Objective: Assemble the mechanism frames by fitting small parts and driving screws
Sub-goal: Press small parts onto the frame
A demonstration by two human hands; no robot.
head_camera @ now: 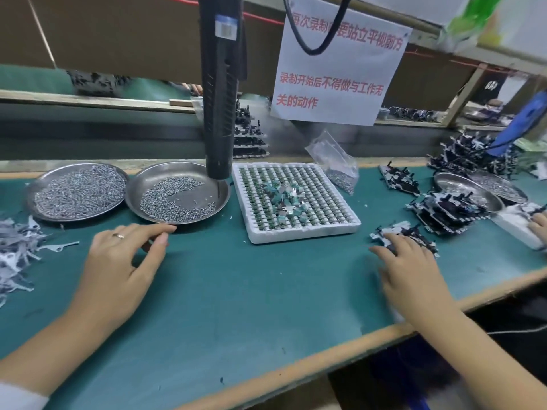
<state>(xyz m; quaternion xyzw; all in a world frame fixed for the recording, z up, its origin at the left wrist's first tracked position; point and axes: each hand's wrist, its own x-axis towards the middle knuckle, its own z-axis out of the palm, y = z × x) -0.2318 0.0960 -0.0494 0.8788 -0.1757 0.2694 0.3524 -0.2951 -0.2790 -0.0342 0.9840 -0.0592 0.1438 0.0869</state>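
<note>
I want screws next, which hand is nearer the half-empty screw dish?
Left. The left hand rests just below the half-empty screw dish; the right hand is far right on a frame.

A green mat (236, 291) covers a wood-edged bench (296, 377). Behind it runs a grey rail (103, 134) under brown board (118, 34). A white notice (340, 69) with red characters hangs above. Wooden framing (464, 93) stands at right.
</note>
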